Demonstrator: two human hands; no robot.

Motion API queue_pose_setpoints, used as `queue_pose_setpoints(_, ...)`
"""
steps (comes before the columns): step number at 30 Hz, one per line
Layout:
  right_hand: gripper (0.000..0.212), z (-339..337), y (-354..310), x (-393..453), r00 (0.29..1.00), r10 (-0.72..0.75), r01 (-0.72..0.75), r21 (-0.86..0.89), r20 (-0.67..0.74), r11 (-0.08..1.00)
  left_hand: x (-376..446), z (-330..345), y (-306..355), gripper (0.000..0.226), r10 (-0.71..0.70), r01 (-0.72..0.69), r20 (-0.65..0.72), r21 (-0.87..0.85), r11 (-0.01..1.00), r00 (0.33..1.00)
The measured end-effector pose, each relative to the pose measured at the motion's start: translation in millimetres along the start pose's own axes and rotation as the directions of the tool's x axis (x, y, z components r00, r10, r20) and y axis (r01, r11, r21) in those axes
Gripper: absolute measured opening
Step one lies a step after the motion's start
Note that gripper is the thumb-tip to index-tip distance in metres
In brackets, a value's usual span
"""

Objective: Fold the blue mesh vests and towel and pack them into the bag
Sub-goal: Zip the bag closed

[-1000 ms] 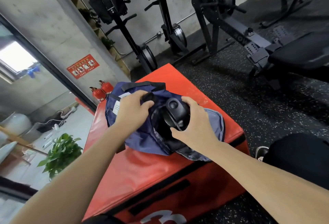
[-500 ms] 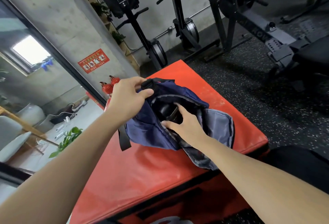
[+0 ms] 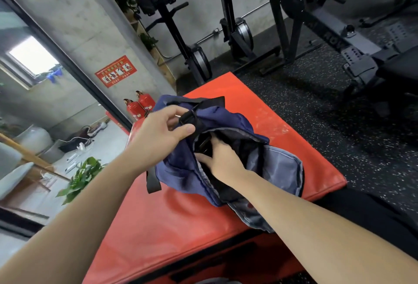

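Gym machines line the wall behind a red box (image 3: pixel 158 227) carrying the bag (image 3: pixel 181 170) near its right edge. Left hand (image 3: pixel 158 134) pinches the bag's rim at its strap (image 3: pixel 192 116); right hand (image 3: pixel 224 159) reaches inside, fingers hidden, so I cannot tell their state.

A red padded box (image 3: pixel 158 227) filled the near middle, standing on black speckled rubber flooring (image 3: pixel 316 107). Far behind it stood black exercise machines (image 3: pixel 228 26) against a grey concrete wall (image 3: pixel 74 19) — 2 red fire extinguishers (image 3: pixel 139 106) sat at the wall's foot, below a red safety sign (image 3: pixel 115 71). At the near left, a green potted plant (image 3: pixel 82 177) showed — beside a dark-framed glass pane (image 3: pixel 34 107).
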State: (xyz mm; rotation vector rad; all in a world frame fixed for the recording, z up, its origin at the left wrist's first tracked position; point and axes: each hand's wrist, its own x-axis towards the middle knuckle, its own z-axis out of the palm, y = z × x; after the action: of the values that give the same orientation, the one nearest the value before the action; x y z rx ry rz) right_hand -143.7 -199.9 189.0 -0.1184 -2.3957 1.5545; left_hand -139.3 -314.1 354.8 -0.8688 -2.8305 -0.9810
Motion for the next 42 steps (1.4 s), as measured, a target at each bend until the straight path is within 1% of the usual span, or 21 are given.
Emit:
queue_pose_setpoints(2, 0.062, -6.3, 3.0, -1.5, 0.999, -0.01, 0.007, -0.099, -0.031, 0.995, -0.8, 14.6, -6.6, 0.018, 0.02, -0.02, 0.009, -0.016, 1.0, 1.0)
queue_pose_setpoints(5, 0.062, -14.6, 8.4, -7.7, 0.998, -0.027, 0.017, -0.173, -0.058, 0.985, 0.7, 25.8, -3.5, 0.017, 0.065, -0.067, -0.056, -0.025, 0.997, 0.996)
queue_pose_setpoints(9, 0.04, -13.9, 13.5, -9.7, 0.99, -0.084, 0.08, -0.037, -0.117, 0.996, 3.3, 32.6, -1.4, 0.02, 0.049, -0.049, 0.003, -0.017, 0.999, 0.999)
queue_pose_setpoints(13, 0.014, -20.5, 15.8, -16.9, 0.983, -0.166, 0.159, -0.094, -0.074, 0.983, 0.7, 47.6, -21.7, 0.018, 0.084, -0.079, -0.008, 0.247, 0.966, 0.996)
queue_pose_setpoints(16, 0.026, -36.8, 23.7, -27.3, 0.984, -0.178, 0.179, -0.176, 0.026, 0.968, -2.6, 52.0, -28.2, 0.015, 0.126, -0.116, -0.013, 0.302, 0.946, 0.992)
queue_pose_setpoints(18, 0.022, -54.0, 31.0, -37.2, 0.985, -0.165, 0.171, -0.288, 0.046, 0.942, -1.3, 54.0, -30.0, 0.013, 0.138, -0.127, -0.013, 0.322, 0.938, 0.99)
queue_pose_setpoints(20, 0.014, -75.1, 34.9, -48.5, 0.984, -0.175, 0.145, -0.423, -0.032, 0.894, 0.3, 55.7, -32.0, 0.013, 0.127, -0.115, -0.018, 0.321, 0.94, 0.992)
queue_pose_setpoints(22, 0.011, -98.1, 38.6, -57.2, 0.969, -0.182, 0.089, -0.45, -0.167, 0.889, -3.5, 59.8, -31.9, 0.019, 0.136, -0.112, -0.057, 0.31, 0.944, 0.989)
queue_pose_setpoints(24, 0.027, -115.3, 53.7, -58.3, 0.963, -0.064, -0.044, -0.386, -0.262, 0.921, -13.0, 69.5, -31.6, 0.034, 0.208, -0.146, -0.128, 0.378, 0.914, 0.97)
queue_pose_setpoints(25, 0.04, -123.9, 61.5, -57.9, 0.969, 0.05, -0.135, -0.349, -0.243, 0.927, -19.6, 76.2, -30.1, 0.038, 0.282, -0.186, -0.156, 0.453, 0.872, 0.947)
queue_pose_setpoints(26, 0.05, -131.6, 67.7, -58.4, 0.969, 0.166, -0.218, -0.315, -0.184, 0.924, -26.6, 83.8, -29.1, 0.04, 0.372, -0.233, -0.173, 0.527, 0.817, 0.912)
queue_pose_setpoints(28, 0.047, -142.6, 75.8, -63.4, 0.943, 0.331, -0.327, -0.286, -0.035, 0.901, -38.8, 100.0, -27.2, 0.04, 0.544, -0.338, -0.174, 0.62, 0.708, 0.821)
queue_pose_setpoints(30, 0.05, -147.5, 79.1, -70.8, 0.94, 0.342, -0.328, -0.274, 0.004, 0.904, -47.7, 114.0, -25.3, 0.043, 0.654, -0.447, -0.145, 0.621, 0.644, 0.742)
queue_pose_setpoints(32, 0.055, -149.4, 79.9, -76.1, 0.947, 0.322, -0.318, -0.095, 0.023, 0.943, -57.9, 131.0, -23.6, 0.039, 0.7, -0.543, -0.1, 0.557, 0.628, 0.707)
queue_pose_setpoints(33, 0.06, -148.2, 79.3, -78.0, 0.946, 0.318, -0.323, 0.088, 0.067, 0.942, -65.0, 140.8, -21.8, 0.033, 0.697, -0.575, -0.087, 0.497, 0.649, 0.712)
queue_pose_setpoints(34, 0.069, -146.3, 77.2, -79.2, 0.938, 0.323, -0.347, 0.279, 0.129, 0.896, -73.1, 150.6, -18.8, 0.028, 0.663, -0.575, -0.079, 0.428, 0.697, 0.745)
queue_pose_setpoints(36, 0.072, -145.2, 63.5, -81.2, 0.896, 0.349, -0.443, 0.541, 0.273, 0.715, -88.6, 167.9, -7.0, 0.044, 0.491, -0.451, -0.035, 0.34, 0.825, 0.871)
queue_pose_setpoints(38, 0.069, -145.6, 48.3, -80.9, 0.868, 0.331, -0.496, 0.636, 0.369, 0.592, -93.1, 179.4, 4.4, 0.067, 0.311, -0.295, 0.001, 0.32, 0.9, 0.95)
queue_pose_setpoints(39, 0.072, -145.6, 43.0, -79.5, 0.862, 0.316, -0.507, 0.659, 0.397, 0.555, -89.6, 182.0, 7.6, 0.069, 0.265, -0.256, 0.006, 0.292, 0.922, 0.964)
queue_pose_setpoints(41, 0.075, -145.1, 44.7, -73.1, 0.862, 0.307, -0.506, 0.686, 0.403, 0.523, -75.2, 177.9, 10.3, 0.058, 0.238, -0.229, -0.014, 0.225, 0.947, 0.971)
queue_pose_setpoints(42, 0.07, -145.0, 46.5, -69.7, 0.869, 0.33, -0.494, 0.692, 0.369, 0.526, -66.9, 171.6, 10.1, 0.052, 0.224, -0.209, -0.045, 0.221, 0.953, 0.974)
